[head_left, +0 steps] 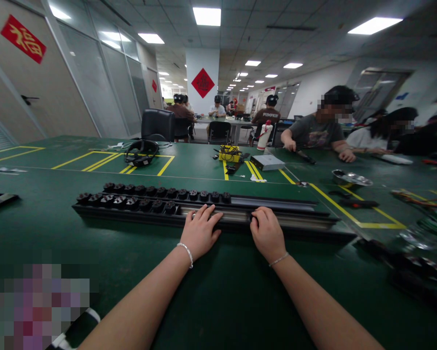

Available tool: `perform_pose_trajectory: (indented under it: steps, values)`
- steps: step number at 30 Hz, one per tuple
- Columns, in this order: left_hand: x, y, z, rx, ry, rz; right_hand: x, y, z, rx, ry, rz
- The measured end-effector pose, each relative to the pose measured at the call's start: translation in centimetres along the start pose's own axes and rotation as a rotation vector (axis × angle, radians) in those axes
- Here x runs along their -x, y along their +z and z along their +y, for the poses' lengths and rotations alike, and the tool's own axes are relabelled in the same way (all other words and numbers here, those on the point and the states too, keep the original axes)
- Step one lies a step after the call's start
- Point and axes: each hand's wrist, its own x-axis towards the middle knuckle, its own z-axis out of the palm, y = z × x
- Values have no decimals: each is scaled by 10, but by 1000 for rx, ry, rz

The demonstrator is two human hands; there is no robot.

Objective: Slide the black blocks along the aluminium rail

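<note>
A long black tray with grooved rails lies across the green table in front of me. Several small black parts sit in two rows along its left half. My left hand rests on the tray's near rail, fingers stretched flat over it. My right hand lies a little to the right on the same rail, its fingers curled down over the edge; whether they pinch anything is hidden.
A headset, a yellow box and a grey flat box lie farther back. A metal bowl and tools sit at right. Seated people work across the table at right and at a far table. Yellow tape lines mark the green table.
</note>
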Motion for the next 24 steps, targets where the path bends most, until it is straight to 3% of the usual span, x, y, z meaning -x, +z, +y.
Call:
perform_pose_trajectory:
  steps: [24]
  values:
    - [0,1,-1,-4,3,14,0,-1,-1,-3,0,16]
